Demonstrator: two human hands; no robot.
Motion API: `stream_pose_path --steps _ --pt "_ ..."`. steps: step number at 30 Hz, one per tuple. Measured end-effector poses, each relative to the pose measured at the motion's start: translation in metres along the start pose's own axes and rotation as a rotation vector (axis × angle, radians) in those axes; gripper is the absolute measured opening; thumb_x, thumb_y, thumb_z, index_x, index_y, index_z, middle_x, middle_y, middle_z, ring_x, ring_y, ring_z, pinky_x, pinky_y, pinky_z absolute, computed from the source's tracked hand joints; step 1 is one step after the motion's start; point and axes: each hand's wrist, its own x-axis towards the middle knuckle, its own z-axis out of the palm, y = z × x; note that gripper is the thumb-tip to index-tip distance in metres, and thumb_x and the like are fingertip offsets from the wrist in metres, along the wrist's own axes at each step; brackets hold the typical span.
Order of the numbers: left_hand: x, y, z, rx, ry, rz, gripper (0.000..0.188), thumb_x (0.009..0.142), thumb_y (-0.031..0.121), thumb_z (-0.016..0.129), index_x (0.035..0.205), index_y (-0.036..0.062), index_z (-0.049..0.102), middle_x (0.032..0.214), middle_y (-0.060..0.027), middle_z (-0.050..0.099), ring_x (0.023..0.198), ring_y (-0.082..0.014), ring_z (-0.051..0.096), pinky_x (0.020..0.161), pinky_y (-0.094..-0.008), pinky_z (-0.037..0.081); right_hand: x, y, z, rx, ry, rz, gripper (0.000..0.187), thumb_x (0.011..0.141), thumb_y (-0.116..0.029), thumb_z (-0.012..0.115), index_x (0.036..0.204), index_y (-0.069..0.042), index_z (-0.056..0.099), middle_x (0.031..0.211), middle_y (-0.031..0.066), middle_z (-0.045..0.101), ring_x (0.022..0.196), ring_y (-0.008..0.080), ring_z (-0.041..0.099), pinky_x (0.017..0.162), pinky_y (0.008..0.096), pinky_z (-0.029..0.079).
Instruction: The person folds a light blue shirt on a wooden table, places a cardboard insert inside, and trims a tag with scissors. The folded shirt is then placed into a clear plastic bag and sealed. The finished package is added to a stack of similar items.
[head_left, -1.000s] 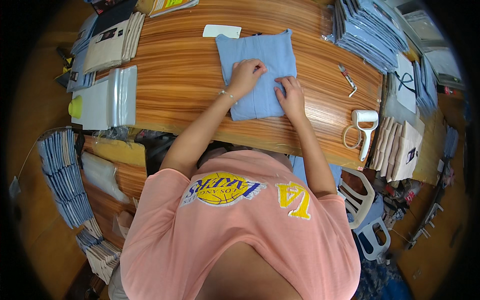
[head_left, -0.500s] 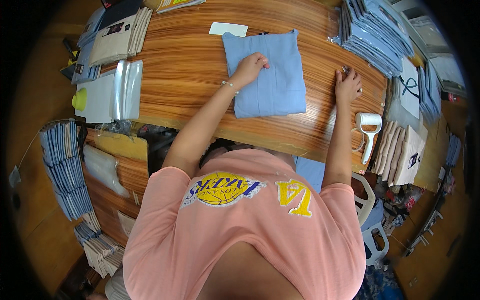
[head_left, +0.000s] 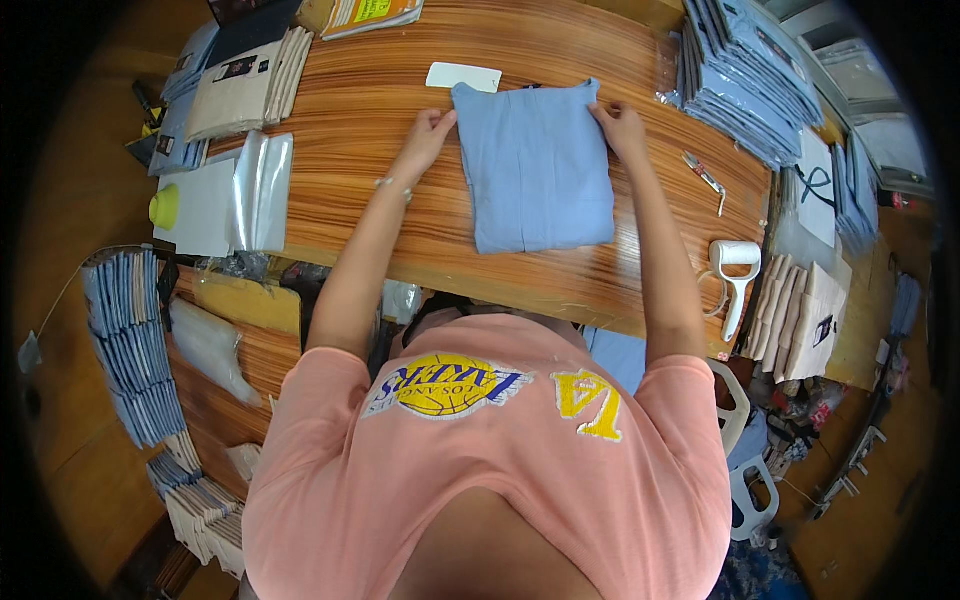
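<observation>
A folded light-blue garment (head_left: 538, 175) lies flat on the wooden table in front of me. My left hand (head_left: 428, 140) is at its upper left edge, fingertips drawn together against the cloth. At the upper right edge, my right hand (head_left: 622, 132) pinches the fabric between thumb and fingers. A white card (head_left: 463, 77) rests just beyond the garment's far edge. To the right of my right hand lies a small pair of thread snips (head_left: 706, 182). Nearer me on that side is a white lint roller (head_left: 735, 270).
Blue packed garments (head_left: 745, 85) are stacked at the far right, beige folded ones (head_left: 795, 315) nearer. On the left are packaged beige garments (head_left: 235, 88), clear plastic sleeves (head_left: 262, 195) and a yellow-green round object (head_left: 163, 207). The table's front edge (head_left: 480, 283) runs close to my body.
My right hand has left the snips on the table and moved left to the garment's right edge. My left hand has gone from the garment's middle to its left edge.
</observation>
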Motion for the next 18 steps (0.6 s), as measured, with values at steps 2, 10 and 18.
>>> stream_pose_path --steps 2,10,18 --pt "0.022 0.002 0.016 -0.186 0.044 -0.116 0.056 0.084 0.033 0.067 0.116 -0.0097 0.05 0.11 -0.0181 0.059 0.098 -0.0204 0.058 0.083 -0.0283 0.047 0.016 -0.02 0.006 0.079 -0.216 0.195 0.051 0.076 -0.037 0.07 0.097 0.009 0.063 0.085 0.0197 0.067 0.077 0.026 0.065 0.069 0.0334 0.051" --pt "0.025 0.018 0.028 -0.324 0.044 -0.066 0.037 0.082 0.022 0.07 0.105 -0.0057 0.061 0.1 -0.0115 0.064 0.084 -0.015 0.061 0.074 -0.0265 0.048 0.025 -0.011 0.008 0.673 -0.33 0.35 0.017 0.075 -0.014 0.072 0.08 -0.003 0.06 0.071 0.0057 0.062 0.058 0.0146 0.057 0.053 0.0287 0.046" --pt "-0.034 0.111 -0.008 -0.344 -0.068 0.356 0.031 0.081 0.007 0.069 0.109 -0.0019 0.059 0.1 -0.0058 0.065 0.086 -0.0117 0.06 0.08 -0.0258 0.048 -0.055 -0.096 -0.137 0.81 -0.163 -0.053 0.016 0.082 -0.005 0.065 0.098 -0.003 0.061 0.087 0.0035 0.067 0.076 0.0098 0.06 0.071 0.0255 0.047"
